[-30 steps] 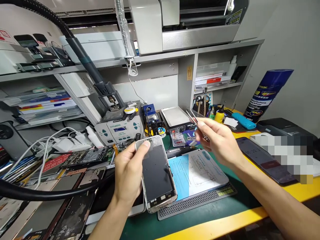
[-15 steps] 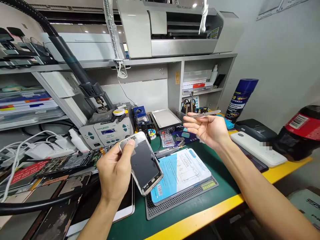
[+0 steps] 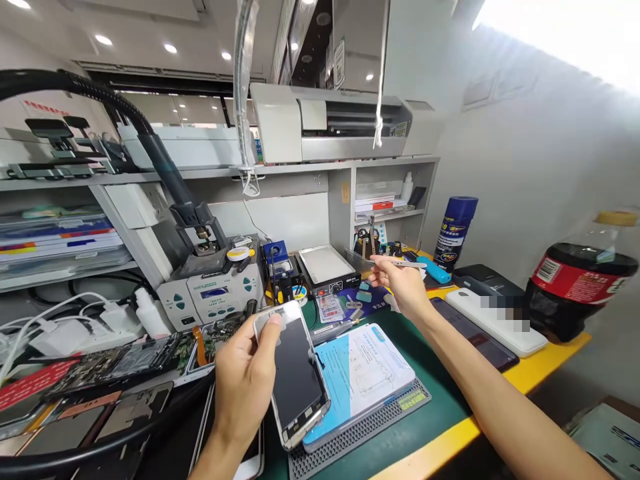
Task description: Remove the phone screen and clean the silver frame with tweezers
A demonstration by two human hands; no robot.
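My left hand point(image 3: 247, 373) grips a phone screen point(image 3: 296, 377) by its upper left edge, the thumb pressed on its face. The screen is a dark panel in a white frame, tilted, and it overlaps a blue and white package point(image 3: 367, 377). Farther off to the right, my right hand point(image 3: 403, 287) is closed around slim metal tweezers point(image 3: 407, 265). Their broad end points right and the thin end points left, near a tool holder point(image 3: 369, 241). Part of the tweezers is hidden by the fingers.
A grey perforated mat point(image 3: 360, 430) lies under the package. At left stand a soldering station point(image 3: 215, 293) and circuit boards point(image 3: 135, 357). A heating plate point(image 3: 327, 267) sits at the back. On the right are a white phone point(image 3: 493, 320), a spray can point(image 3: 455, 230) and a cola bottle point(image 3: 575, 287).
The view has tilted up, so the bench sits lower in it. My right hand has gone from spread fingers with the tweezers lying across them to a closed grip. My left hand keeps the screen.
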